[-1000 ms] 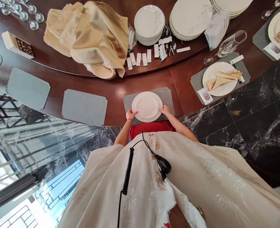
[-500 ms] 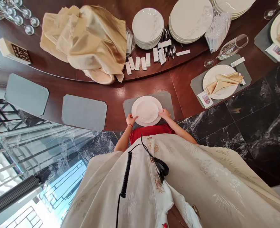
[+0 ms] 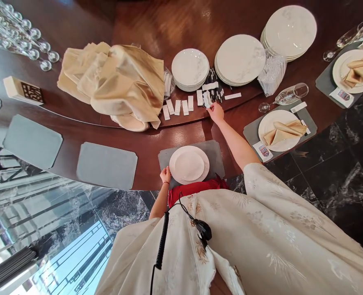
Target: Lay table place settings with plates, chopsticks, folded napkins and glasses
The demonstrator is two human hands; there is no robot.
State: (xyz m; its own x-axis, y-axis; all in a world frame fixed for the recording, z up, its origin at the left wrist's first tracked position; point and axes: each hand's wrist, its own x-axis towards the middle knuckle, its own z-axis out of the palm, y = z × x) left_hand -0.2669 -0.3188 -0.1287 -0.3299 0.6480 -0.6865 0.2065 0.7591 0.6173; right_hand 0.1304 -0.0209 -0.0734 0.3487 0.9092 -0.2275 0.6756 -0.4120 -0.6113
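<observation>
On a gray placemat (image 3: 215, 157) at the near edge of the dark worktop (image 3: 152, 149), has a white plate (image 3: 189, 166) lying flat. Rests the left hand (image 3: 165, 175) just beside the plate's left rim, fingers loosely curled; too small to tell whether that grip pinches the rim or only sits next to it. Holds the right arm out across the worktop, with the right hand (image 3: 216, 112) at a crumpled white wrapper (image 3: 206, 99), thumb and fingertips close together; grip nearly closed there, though impossible to tell whether it has hold of the wrapper. Just behind, on the raised inner part, dark chopsticks (image 3: 220, 92) between a stack of small plates (image 3: 190, 67) and a stack of larger plates (image 3: 240, 57). To the left of the wrapper, a scatter of white rectangular pieces (image 3: 185, 107), near a heap of gold cloth (image 3: 126, 86). To the right, set on a neighboring mat (image 3: 250, 134), another plate (image 3: 265, 121) bearing a folded gold napkin (image 3: 284, 134), with a stemmed glass (image 3: 288, 95) lying on its side just beyond.
</observation>
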